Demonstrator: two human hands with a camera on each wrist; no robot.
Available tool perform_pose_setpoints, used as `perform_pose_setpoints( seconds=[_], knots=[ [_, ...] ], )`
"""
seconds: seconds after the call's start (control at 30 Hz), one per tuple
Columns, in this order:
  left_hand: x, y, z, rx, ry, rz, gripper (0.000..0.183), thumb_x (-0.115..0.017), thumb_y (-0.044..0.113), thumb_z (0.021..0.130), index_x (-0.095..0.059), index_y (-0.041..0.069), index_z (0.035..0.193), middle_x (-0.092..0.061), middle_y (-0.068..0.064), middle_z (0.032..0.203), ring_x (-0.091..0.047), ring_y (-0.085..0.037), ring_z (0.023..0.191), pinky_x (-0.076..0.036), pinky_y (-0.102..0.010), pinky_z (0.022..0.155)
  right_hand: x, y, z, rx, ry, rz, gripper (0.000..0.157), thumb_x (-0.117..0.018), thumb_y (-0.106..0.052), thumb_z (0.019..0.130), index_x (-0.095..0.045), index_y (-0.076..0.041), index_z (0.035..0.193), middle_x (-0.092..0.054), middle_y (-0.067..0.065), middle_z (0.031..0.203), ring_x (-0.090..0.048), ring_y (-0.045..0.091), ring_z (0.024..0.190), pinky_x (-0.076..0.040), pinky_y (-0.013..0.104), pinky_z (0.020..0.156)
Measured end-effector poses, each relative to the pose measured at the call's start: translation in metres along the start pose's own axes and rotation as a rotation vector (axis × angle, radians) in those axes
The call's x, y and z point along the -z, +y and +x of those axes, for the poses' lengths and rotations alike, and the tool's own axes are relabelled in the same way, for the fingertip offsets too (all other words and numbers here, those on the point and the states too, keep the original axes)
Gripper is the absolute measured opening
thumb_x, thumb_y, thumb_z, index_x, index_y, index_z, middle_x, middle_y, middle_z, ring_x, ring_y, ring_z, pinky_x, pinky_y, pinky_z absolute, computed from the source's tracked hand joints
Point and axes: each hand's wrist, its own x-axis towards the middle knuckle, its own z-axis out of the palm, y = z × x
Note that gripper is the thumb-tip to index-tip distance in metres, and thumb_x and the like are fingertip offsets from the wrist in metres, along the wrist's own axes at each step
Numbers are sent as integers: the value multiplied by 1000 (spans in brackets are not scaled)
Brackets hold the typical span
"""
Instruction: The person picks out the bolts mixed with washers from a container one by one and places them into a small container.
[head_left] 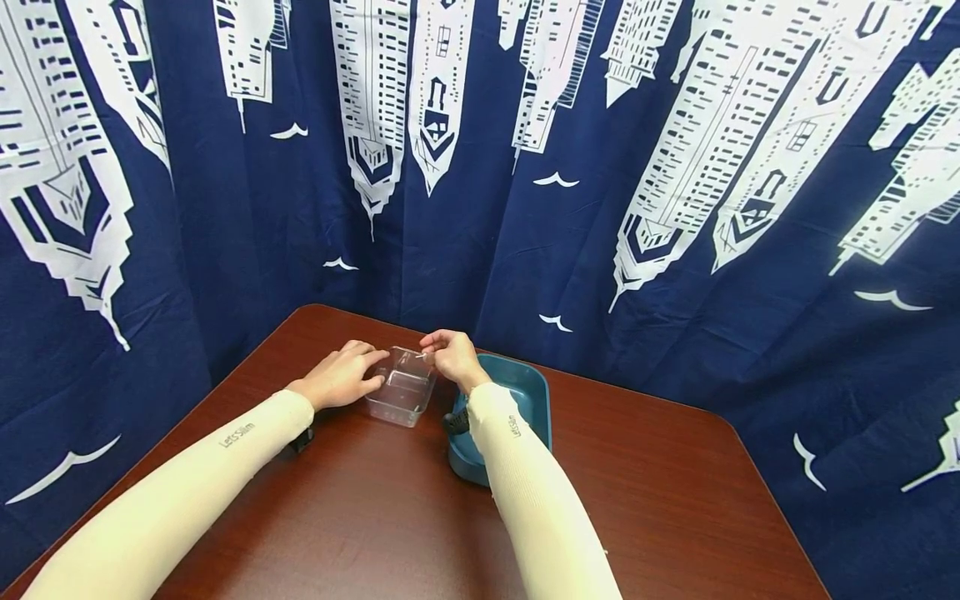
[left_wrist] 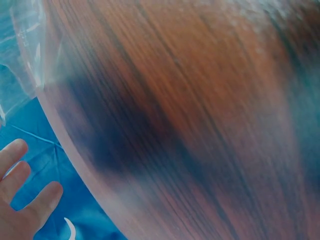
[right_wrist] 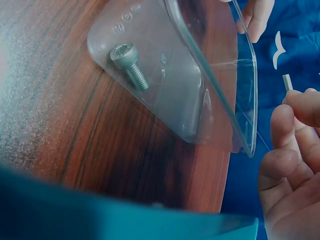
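A clear plastic container [head_left: 397, 411] sits on the table, and a socket-head bolt [right_wrist: 131, 66] lies on its bottom in the right wrist view. At the container's left side is my left hand [head_left: 341, 375], fingers spread and fingertips at the rim; in the left wrist view those fingers [left_wrist: 44, 202] look extended. Over the container's right rim, my right hand [head_left: 454, 357] pinches a small bolt between thumb and fingertips. Only the threaded end of this held bolt [right_wrist: 287, 82] shows in the right wrist view; its head is hidden by the fingers.
A teal-blue bin [head_left: 542, 398] stands just right of the clear container, under my right forearm, which hides part of its inside. The brown table [head_left: 645, 483] ends at a navy curtain [head_left: 480, 233] with white building prints.
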Motion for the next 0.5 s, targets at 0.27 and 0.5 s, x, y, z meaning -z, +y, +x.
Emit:
perform_pose_setpoints(
  seconds=[0.27,0.5],
  knots=[
    [-1,1,-1,2,-2,3,52,-64,29,95,-57,6,141,-58,-20,134,-47,-37,130,-44,-58,104,-1,0,-2,-1,-23,17,30,-66,16,78,-70,8,107,-71,27,99,-67,39,83,-57,33,68],
    [2,2,1,21,-19,-4,54,-63,31,95,-56,7,143,-57,-19,136,-46,-36,132,-42,-59,105,3,-3,-1,4,-20,-8,26,-66,14,80,-71,5,104,-71,27,101,-68,43,90,-58,51,83]
  ],
)
